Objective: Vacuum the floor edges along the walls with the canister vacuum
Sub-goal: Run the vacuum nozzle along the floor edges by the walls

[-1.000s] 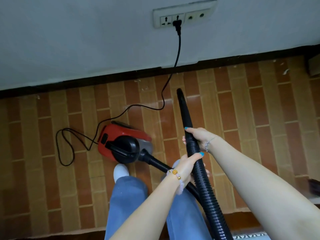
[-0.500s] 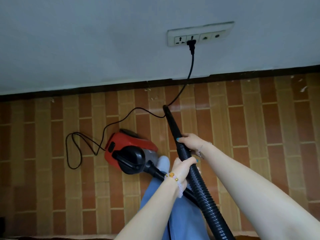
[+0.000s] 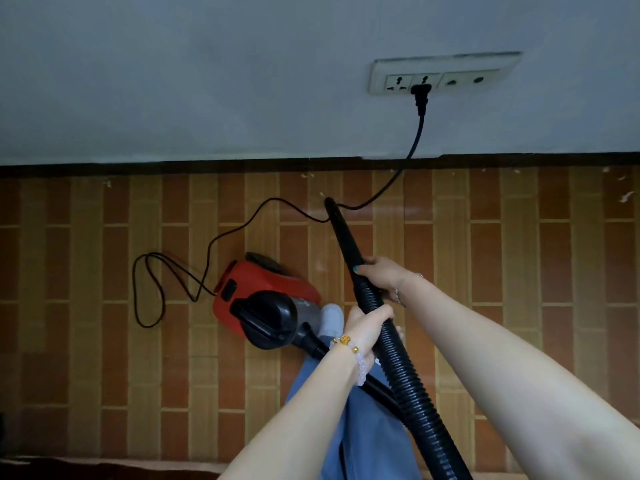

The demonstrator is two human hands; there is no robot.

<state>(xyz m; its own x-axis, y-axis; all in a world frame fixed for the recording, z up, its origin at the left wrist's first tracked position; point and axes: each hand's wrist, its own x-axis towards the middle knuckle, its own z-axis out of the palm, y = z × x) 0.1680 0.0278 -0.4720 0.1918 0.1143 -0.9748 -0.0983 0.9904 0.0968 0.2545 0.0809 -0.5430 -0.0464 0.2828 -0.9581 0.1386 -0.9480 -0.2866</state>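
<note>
No text, brand or number can be read on the canister vacuum (image 3: 266, 282) or wall socket (image 3: 446, 72).

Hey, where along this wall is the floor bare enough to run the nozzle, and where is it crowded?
Bare: the floor right of the nozzle and power cord, along the baseboard, with only small specks; also the floor left of the cord's loop. Crowded: the middle, where the cord meets the nozzle tip, and around the red canister.

White multi-socket plate (image 3: 446, 72), upper right; blue trouser leg (image 3: 367, 438) ending in a pale sock (image 3: 331, 318), lower centre; pale bead bracelet (image 3: 360, 362) with gold charm; thin chain bracelet (image 3: 398, 292).
</note>
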